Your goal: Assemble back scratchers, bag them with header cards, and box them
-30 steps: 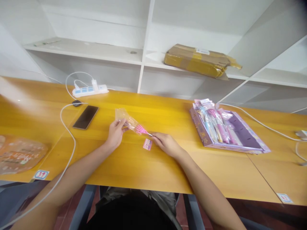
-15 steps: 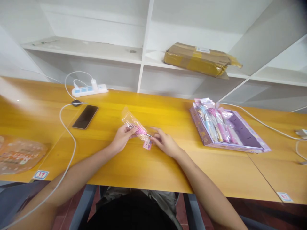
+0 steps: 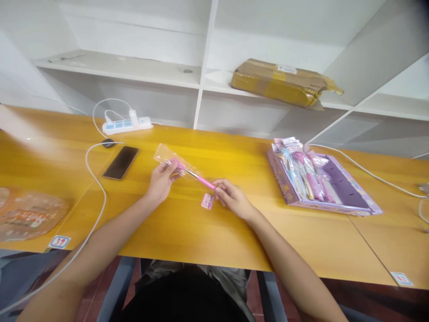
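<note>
A pink back scratcher with a silver metal shaft stretches slantwise between my two hands above the table. My left hand is closed on its pink head, with a clear plastic sleeve around that end. The sleeve reaches past my left fingers toward the shelf. With fingertips pinched, my right hand grips the end of the pink handle. Just below the handle, beside my right fingers, is a small pink printed tag. Whether the tag is attached to the scratcher, I cannot tell.
To the right, a purple box holds several bagged items. A phone, a power strip and a white cable are on the left, near an orange plastic bag. A taped carton rests on the shelf.
My hands have moved apart, the left one up and leftward. The back scratcher now shows a longer shaft and its pink handle, which has come into view outside the sleeve.
</note>
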Available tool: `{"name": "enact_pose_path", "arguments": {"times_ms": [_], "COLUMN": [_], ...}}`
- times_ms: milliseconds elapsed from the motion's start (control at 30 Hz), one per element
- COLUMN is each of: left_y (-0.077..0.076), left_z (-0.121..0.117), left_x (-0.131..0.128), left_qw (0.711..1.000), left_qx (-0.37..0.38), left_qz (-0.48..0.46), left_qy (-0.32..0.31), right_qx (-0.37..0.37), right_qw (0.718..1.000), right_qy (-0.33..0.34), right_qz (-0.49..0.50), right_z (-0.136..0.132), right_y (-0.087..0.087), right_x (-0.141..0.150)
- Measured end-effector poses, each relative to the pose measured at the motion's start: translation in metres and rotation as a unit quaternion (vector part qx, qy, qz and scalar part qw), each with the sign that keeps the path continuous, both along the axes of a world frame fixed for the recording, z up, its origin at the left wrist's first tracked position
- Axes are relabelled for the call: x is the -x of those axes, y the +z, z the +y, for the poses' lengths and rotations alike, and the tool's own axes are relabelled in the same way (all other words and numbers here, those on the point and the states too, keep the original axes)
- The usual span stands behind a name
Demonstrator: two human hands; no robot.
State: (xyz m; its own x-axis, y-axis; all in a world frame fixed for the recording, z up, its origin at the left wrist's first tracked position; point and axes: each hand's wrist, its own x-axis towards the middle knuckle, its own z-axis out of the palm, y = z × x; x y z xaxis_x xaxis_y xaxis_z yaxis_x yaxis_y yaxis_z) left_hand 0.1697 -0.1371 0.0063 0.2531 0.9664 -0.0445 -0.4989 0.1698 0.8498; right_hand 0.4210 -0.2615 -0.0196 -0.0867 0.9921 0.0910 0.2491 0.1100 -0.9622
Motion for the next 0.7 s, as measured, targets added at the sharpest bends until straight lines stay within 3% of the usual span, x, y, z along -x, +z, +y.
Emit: {"name": "enact_pose_path", "arguments": {"times_ms": [167, 400, 700], "left_y": [-0.005, -0.016, -0.016], "left_z": [-0.003, -0.031, -0.015], "left_x": [-0.002, -0.012, -0.007], "left_qw": [1.000, 0.994, 0.997], "left_qx": [0.016, 0.023, 0.050], "left_qz": [0.001, 0.051, 0.038], "left_qy": [-0.019, -0.097, -0.054], "right_qx": [0.017, 0.033, 0.024], "right_qw": [0.994, 0.996, 0.989], "right_qy": [0.014, 0.028, 0.039], "right_qz": [0.106, 0.081, 0.144], "right_z": [0.000, 0.000, 0.000], "right_y": [0.005, 0.002, 0.009], "right_x": [0.001, 0.010, 0.004]}}
